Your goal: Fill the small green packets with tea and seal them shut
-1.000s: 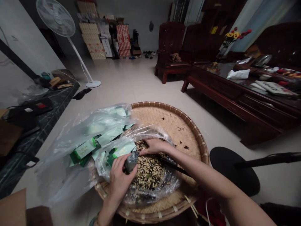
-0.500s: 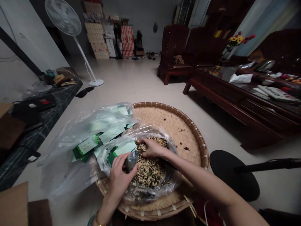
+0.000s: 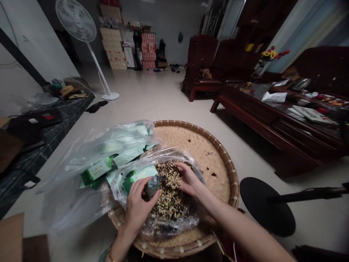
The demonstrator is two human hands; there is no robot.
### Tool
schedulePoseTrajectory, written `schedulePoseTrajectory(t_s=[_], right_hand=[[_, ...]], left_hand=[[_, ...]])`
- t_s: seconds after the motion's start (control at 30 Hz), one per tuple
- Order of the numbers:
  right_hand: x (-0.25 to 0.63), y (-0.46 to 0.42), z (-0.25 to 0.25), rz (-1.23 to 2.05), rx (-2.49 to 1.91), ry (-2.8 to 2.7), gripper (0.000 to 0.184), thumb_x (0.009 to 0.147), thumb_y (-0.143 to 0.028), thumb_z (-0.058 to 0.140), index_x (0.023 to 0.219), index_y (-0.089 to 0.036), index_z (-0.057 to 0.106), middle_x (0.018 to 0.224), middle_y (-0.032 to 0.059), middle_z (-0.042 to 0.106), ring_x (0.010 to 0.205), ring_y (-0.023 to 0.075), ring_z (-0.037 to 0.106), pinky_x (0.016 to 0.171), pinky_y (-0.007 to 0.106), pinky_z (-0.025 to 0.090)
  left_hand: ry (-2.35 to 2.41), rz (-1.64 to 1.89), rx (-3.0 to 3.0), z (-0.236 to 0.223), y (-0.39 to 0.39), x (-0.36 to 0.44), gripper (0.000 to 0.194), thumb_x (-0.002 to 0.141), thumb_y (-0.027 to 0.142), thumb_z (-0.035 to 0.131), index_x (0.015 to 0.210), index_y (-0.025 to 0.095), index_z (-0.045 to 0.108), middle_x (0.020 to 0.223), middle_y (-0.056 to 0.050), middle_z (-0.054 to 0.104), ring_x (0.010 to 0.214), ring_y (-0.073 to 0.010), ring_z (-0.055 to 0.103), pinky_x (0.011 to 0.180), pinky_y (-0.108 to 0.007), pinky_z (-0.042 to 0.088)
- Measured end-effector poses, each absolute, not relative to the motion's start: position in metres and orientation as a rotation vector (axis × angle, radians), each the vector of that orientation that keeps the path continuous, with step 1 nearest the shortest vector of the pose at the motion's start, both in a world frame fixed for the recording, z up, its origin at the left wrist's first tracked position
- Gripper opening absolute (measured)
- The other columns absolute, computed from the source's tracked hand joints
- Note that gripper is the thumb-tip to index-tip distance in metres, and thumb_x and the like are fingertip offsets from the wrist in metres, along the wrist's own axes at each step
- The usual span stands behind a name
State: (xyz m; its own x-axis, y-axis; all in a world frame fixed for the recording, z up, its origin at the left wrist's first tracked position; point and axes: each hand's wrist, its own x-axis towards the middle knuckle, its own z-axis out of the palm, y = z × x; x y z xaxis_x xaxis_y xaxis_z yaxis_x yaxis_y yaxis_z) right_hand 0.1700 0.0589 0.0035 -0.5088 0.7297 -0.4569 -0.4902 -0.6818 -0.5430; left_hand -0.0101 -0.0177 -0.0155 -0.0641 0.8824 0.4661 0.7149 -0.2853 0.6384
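Note:
My left hand is closed around a small grey-green foil pouch, its mouth tipped toward a heap of loose dried mix. The mix is pale and dark bits, lying in a clear plastic bag spread wide. At the heap's right side is my right hand, thumb and fingers apart and curved around some of the mix; the fingertips touch or sink into it. Both lie on a round woven bamboo tray. Left of the pouch are several green packets, partly under plastic.
A large clear plastic bag hangs over the tray's left edge. Right of the tray stands a black round base with a pole. A dark wooden table is at the right, a white fan beyond, cardboard at lower left.
My right hand has drawn back to the right from beside the pouch, and its fingers have spread. My left hand keeps hold of the pouch in about the same place.

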Motion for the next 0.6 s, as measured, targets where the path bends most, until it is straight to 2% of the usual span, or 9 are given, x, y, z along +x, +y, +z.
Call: schedulePoseTrajectory(t_s=[0.07, 0.23, 0.4, 0.6], right_hand=[[0.168, 0.056, 0.005, 2.182, -0.824, -0.285, 0.017, 0.075, -0.036, 0.059, 0.079, -0.019, 0.057, 0.07, 0.0024, 0.067, 0.076, 0.0226, 0.067, 0.071, 0.039, 0.053], [0.162, 0.049, 0.008, 2.099, -0.796, -0.06, 0.02, 0.082, -0.032, 0.048, 0.073, -0.018, 0.059, 0.069, 0.0045, 0.068, 0.077, 0.0222, 0.067, 0.072, 0.04, 0.055], [0.161, 0.042, 0.02, 2.033, -0.718, -0.069, 0.023, 0.079, -0.033, 0.05, 0.065, -0.017, 0.059, 0.073, 0.0077, 0.068, 0.08, 0.0234, 0.066, 0.074, 0.041, 0.055], [0.164, 0.033, 0.043, 1.855, -0.762, -0.106, 0.02, 0.076, -0.035, 0.05, 0.064, -0.021, 0.056, 0.077, 0.0063, 0.068, 0.089, 0.0254, 0.065, 0.079, 0.042, 0.053]], left_hand=[[1.743, 1.264, 2.022, -0.015, -0.018, -0.01, 0.027, 0.078, 0.027, 0.063, 0.104, 0.019, 0.062, 0.094, -0.007, 0.066, 0.086, -0.0215, 0.062, 0.063, -0.029, 0.054], [1.732, 1.256, 2.035, -0.013, -0.019, -0.009, 0.028, 0.077, 0.027, 0.064, 0.104, 0.02, 0.062, 0.096, -0.007, 0.067, 0.089, -0.0223, 0.062, 0.067, -0.032, 0.054], [1.719, 1.248, 2.041, -0.015, -0.018, -0.005, 0.031, 0.077, 0.027, 0.064, 0.107, 0.019, 0.06, 0.098, -0.008, 0.066, 0.091, -0.0226, 0.061, 0.068, -0.032, 0.054], [1.704, 1.257, 2.05, -0.013, -0.018, 0.005, 0.033, 0.077, 0.025, 0.063, 0.109, 0.019, 0.06, 0.099, -0.008, 0.066, 0.092, -0.0237, 0.061, 0.068, -0.033, 0.054]])
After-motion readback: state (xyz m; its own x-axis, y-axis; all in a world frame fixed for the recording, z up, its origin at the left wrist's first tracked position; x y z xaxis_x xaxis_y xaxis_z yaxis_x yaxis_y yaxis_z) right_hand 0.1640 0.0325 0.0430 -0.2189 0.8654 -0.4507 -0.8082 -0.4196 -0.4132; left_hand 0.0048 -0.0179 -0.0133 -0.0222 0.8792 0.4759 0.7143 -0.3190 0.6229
